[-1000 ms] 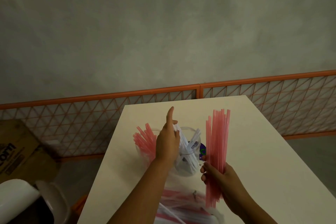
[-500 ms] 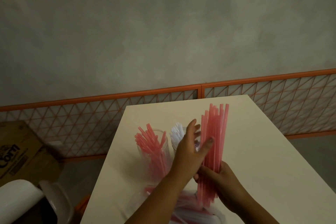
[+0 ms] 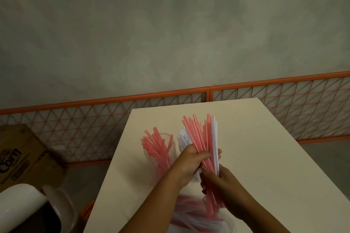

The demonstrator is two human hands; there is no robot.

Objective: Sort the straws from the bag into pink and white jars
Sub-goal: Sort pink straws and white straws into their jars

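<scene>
Head view: bundle of straws (image 3: pixel 206 149) held upright over the table (image 3: pixel 265 157).
Right hand (image 3: pixel 225 189) clamps its base; left hand (image 3: pixel 189 164) pinches pink ones aside, beside the pink jar (image 3: pixel 161 155) and white jar (image 3: pixel 182 142).

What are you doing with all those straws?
A person is sorting straws by colour. The right hand holds a bunch of mostly pink straws with a few white ones at its right edge, and the left hand is gripping some of the pink ones. On the table behind stand a jar of pink straws and a jar of white straws. More straws lie in the bag near the person.
</scene>
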